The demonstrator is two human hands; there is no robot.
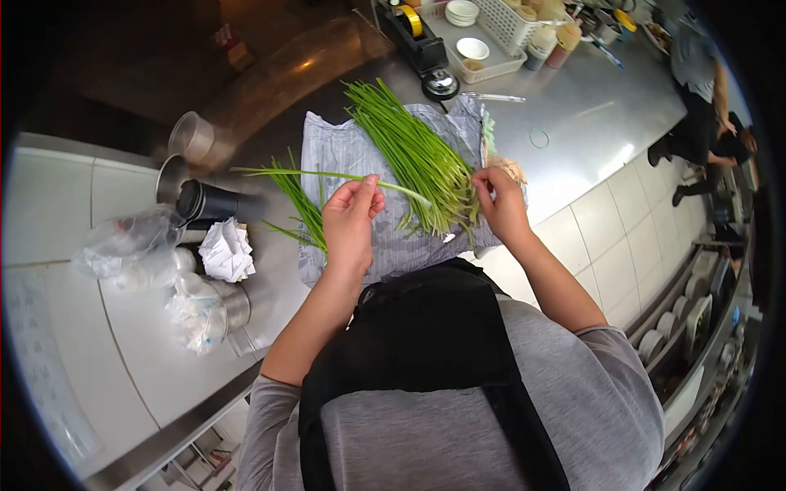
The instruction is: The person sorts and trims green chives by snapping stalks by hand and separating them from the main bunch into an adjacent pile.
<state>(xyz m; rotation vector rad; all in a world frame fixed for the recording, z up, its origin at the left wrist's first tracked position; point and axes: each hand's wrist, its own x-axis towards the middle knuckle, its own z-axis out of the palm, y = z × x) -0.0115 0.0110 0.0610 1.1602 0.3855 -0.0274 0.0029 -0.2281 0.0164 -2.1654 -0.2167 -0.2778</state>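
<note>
Between the fingertips of my left hand (352, 214) is a green stalk (393, 187), its pale root end pointing right and its leaf tips reaching left. My right hand (501, 200) is pinched at the root ends of a large bundle of green stalks (409, 147); what its fingers hold is too small to make out. The bundle lies slanted on a grey, crumpled cloth or paper sheet (327, 139). A smaller group of green stalks (299, 196) lies to the left, partly behind my left hand and forearm.
Clear plastic cup (192, 137), black cup (196, 200), crumpled papers (227, 250) and plastic bags (131, 245) stand left. Behind are a tape dispenser (409, 49), metal bell (440, 84), white basket (491, 69) and sauce bottles (563, 45). A person (696, 74) is at the far right.
</note>
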